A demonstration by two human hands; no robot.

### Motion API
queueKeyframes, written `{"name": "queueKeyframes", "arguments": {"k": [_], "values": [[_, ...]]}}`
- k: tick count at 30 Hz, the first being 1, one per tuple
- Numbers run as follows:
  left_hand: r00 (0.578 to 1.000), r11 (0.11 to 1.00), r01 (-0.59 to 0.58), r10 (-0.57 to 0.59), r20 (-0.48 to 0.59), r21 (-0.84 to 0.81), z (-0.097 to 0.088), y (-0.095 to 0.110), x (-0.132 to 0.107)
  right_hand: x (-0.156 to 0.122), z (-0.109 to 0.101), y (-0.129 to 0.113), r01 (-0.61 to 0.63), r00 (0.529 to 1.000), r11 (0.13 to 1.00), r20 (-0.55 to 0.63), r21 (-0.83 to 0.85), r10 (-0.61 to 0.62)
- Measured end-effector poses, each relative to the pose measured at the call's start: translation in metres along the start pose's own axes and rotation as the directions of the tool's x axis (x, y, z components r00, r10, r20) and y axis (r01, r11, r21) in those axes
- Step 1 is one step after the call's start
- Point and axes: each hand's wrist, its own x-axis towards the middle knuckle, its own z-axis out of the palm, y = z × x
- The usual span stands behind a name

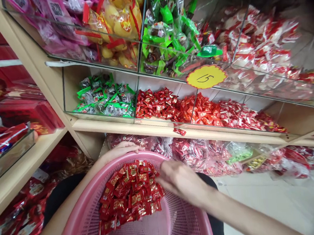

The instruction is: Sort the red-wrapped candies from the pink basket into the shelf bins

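Observation:
A pink mesh basket sits low in front of me, holding a heap of small red wrapped candies. My left hand grips the basket's far rim, fingers curled over it. My right hand reaches into the basket from the right, fingers bent down at the edge of the candy heap. Whether it holds any candy is hidden. One red candy lies on the shelf edge above.
Glass bins on a wooden shelf hold green-wrapped sweets and red candies. A yellow price tag reads 15. Upper bins hold pink, yellow, green and red-white packets. Bagged sweets lie below the shelf.

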Motion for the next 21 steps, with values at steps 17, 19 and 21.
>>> {"name": "queueKeyframes", "arguments": {"k": [17,19,21], "values": [[1.0,0.997,-0.024,0.026,0.014,-0.079,-0.001,0.004,-0.003,0.145,-0.09,0.118,-0.35,0.866,0.851,0.211,-0.392,0.454],[1.0,0.997,-0.028,0.029,0.01,-0.068,-0.001,0.005,-0.003,0.143,-0.089,0.116,-0.347,0.863,0.848,0.217,-0.402,0.456],[0.999,0.997,-0.031,0.032,0.009,-0.072,-0.001,0.004,-0.002,0.142,-0.09,0.115,-0.344,0.862,0.849,0.223,-0.401,0.455]]}}
